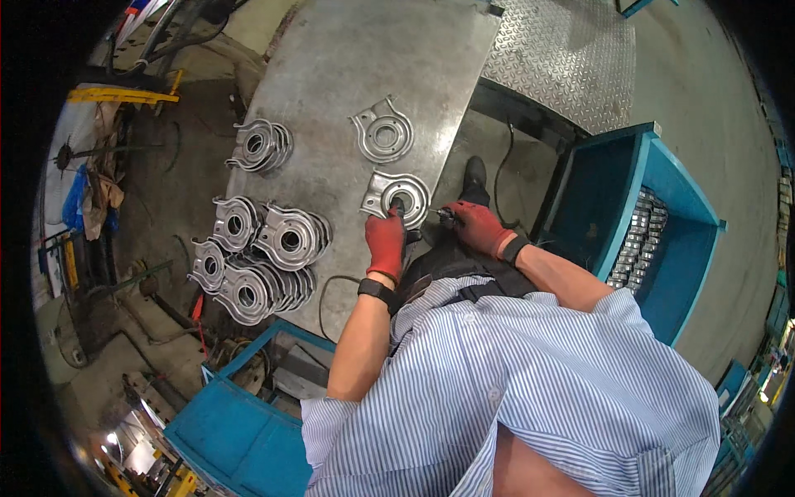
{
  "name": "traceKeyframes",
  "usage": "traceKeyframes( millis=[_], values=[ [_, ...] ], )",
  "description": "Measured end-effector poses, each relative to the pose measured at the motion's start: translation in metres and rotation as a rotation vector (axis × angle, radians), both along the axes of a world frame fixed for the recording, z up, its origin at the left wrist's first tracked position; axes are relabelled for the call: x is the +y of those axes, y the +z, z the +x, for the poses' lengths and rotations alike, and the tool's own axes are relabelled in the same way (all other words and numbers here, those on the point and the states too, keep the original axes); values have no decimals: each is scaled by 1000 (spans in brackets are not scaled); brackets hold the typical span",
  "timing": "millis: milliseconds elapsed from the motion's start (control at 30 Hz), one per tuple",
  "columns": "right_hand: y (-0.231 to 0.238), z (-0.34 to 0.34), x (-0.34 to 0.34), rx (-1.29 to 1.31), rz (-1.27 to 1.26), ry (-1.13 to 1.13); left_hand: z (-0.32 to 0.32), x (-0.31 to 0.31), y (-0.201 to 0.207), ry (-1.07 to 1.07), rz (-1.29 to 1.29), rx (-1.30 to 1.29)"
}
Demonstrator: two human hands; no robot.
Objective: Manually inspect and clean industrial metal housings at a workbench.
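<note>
My left hand (pixel 386 240), in a red glove with dark fingertips, grips a round stamped metal part (pixel 416 185) at the near edge of the steel table. Its fingers reach over the part's central hole. In my right hand (pixel 480 229), also gloved in red, is a small dark tool (pixel 447 217) with a thin metal shaft that points at the part's right rim. The fingers are closed round it; the tool's exact kind is too small to make out. Just beyond lies a second stamped metal part (pixel 385 135), flat and untouched.
Stacks of like parts (pixel 291 236) stand along the left of the steel table (pixel 348 50), with a smaller stack (pixel 261 146) farther off. To my right, a blue bin (pixel 687 178) holds rows of metal pieces. Another blue container (pixel 240 439) sits lower left. Hoses hang nearby.
</note>
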State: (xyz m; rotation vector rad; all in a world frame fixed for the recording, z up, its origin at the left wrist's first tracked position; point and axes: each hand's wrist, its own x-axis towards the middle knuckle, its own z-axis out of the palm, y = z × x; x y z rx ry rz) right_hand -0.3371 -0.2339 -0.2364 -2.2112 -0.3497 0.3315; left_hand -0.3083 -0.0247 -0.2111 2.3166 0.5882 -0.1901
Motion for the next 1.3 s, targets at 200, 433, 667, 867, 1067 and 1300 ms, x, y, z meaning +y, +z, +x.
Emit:
traceKeyframes(
  millis=[200,433,667,867,1067,1300],
  values=[
    [-2,0,2,-18,-19,21,-1,0,2,-23,103,-18],
    [1,-2,2,-8,-84,33,0,2,-11,-19,89,6],
    [11,-3,3,-82,-95,43,-1,8,-29,12,85,21],
    [11,-8,0,-109,-155,53,-1,0,-8,-56,139,58],
    [9,-8,0,-117,-171,63,-3,-3,-1,-8,65,-2],
    [16,-4,1,-26,-142,18,-2,0,2,16,51,78]
  ],
)
